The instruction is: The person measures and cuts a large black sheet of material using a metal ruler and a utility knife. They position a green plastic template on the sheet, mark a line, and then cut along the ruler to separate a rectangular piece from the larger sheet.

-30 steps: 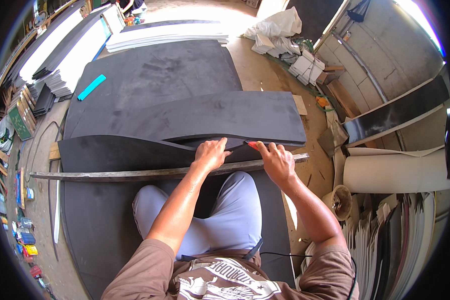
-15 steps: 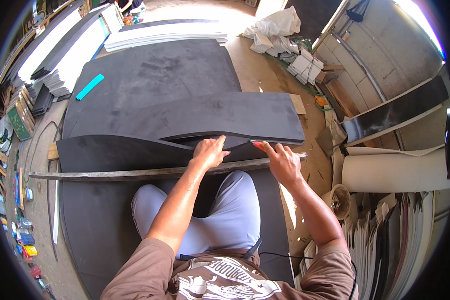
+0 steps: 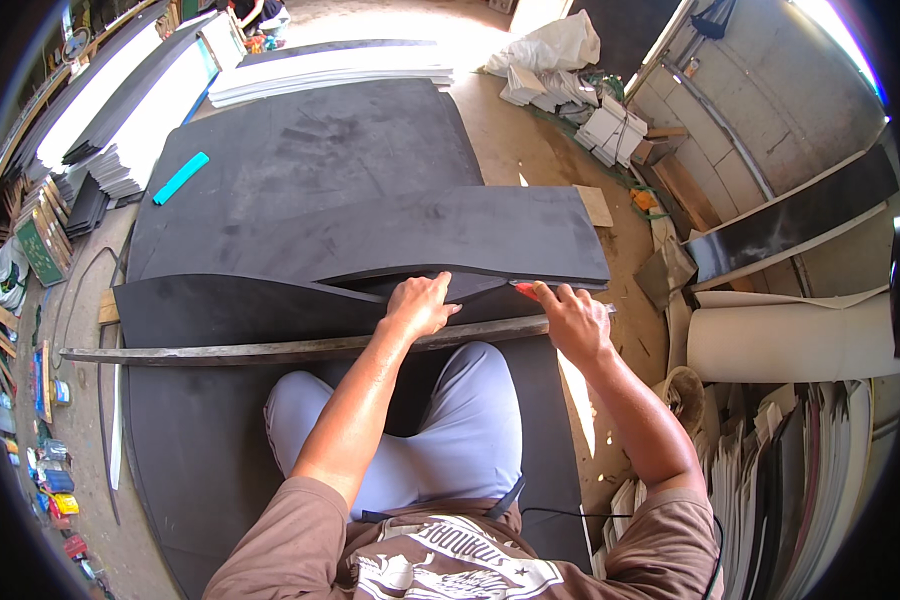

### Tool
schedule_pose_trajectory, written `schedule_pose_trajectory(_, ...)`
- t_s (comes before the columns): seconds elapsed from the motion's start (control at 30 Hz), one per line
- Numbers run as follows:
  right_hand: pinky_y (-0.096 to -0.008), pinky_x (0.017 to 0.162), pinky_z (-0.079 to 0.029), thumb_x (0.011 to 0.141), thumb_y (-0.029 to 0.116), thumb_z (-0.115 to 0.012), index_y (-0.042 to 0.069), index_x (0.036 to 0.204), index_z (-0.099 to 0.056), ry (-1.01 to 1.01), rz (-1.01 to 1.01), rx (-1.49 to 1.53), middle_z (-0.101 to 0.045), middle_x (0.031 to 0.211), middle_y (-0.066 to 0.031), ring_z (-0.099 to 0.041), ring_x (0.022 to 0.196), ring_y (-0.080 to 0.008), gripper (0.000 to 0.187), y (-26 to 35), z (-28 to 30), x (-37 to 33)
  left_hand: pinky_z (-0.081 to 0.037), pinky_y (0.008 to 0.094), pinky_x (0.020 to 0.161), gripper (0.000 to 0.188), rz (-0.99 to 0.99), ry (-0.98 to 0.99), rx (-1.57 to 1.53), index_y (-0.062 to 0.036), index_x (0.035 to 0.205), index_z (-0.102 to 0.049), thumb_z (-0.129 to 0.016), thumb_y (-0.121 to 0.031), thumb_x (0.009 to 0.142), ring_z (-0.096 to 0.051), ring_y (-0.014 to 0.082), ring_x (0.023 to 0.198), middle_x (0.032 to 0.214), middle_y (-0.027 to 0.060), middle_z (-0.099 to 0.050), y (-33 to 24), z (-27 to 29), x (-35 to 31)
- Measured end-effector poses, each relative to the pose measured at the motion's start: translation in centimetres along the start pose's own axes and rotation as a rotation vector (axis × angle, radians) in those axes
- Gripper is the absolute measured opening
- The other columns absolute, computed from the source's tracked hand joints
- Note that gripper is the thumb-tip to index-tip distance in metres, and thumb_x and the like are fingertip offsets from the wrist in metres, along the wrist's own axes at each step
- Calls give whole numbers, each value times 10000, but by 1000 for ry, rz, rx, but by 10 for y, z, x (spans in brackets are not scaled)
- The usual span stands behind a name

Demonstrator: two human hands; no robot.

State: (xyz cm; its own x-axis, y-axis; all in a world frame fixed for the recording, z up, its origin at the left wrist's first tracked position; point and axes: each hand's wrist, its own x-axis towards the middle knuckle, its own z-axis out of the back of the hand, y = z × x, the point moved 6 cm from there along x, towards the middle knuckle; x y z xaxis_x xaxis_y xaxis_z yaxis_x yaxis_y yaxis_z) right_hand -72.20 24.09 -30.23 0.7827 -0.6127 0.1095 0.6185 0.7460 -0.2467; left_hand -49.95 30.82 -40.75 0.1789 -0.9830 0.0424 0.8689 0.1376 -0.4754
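A thick black foam-like sheet (image 3: 450,222) lies before me, with a long slit running across it that gapes in the middle. My left hand (image 3: 420,305) is at the gap, gripping the near strip (image 3: 220,308), which is bent toward me; the index finger reaches to the far edge, and some fingers are hidden. To its right, my right hand (image 3: 575,318) holds a red-handled cutting knife (image 3: 526,290), its tip in the slit where the two edges meet. A long straight bar (image 3: 270,350) lies across the near strip, below both hands.
I sit on black sheeting (image 3: 200,430). A turquoise strip (image 3: 180,179) lies on the far sheet. White and black sheet stacks (image 3: 330,75) stand beyond. On the right are a white roll (image 3: 790,340) and upright offcuts (image 3: 770,480); on the left, small coloured containers (image 3: 60,478).
My right hand and the knife have moved slightly to the right along the slit. The left hand stays in nearly the same place.
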Motion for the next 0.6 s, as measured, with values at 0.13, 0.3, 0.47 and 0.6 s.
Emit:
schedule_pose_trajectory(0.13,-444,673,-598,922,73,-650,206,1337,-644,-67,-10,8,-668,924,-81,-718,824,-299,436,-15,3,-8,-583,510,818,530,-2,9,4,-6,1119,-656,-755,-490,927,-746,398,919,856,209,-746,2,-2,3)
schedule_pose_trajectory(0.3,-436,646,-575,953,173,-685,216,1345,-650,-163,-55,121,-644,901,-80,-705,796,-299,396,-31,0,-23,-590,496,852,609,-28,196,115,-67,1159,-728,-600,-636,984,-755,370,941,900,199,-768,-38,12,15)
schedule_pose_trajectory(0.47,-437,625,-572,982,294,-693,222,1361,-638,-152,-101,223,-623,892,-92,-692,770,-305,390,-17,11,-27,-604,466,854,584,-82,55,118,-167,1370,-678,-549,-618,1022,-761,339,936,913,163,-777,-39,-6,20)
schedule_pose_trajectory(0.6,-446,598,-563,995,299,-677,229,1303,-658,-190,-96,241,-619,900,-99,-687,759,-307,316,-4,9,-23,-606,468,863,706,-66,-7,118,-151,1476,-586,-577,-659,986,-744,360,1010,1127,186,-737,-39,-10,7)
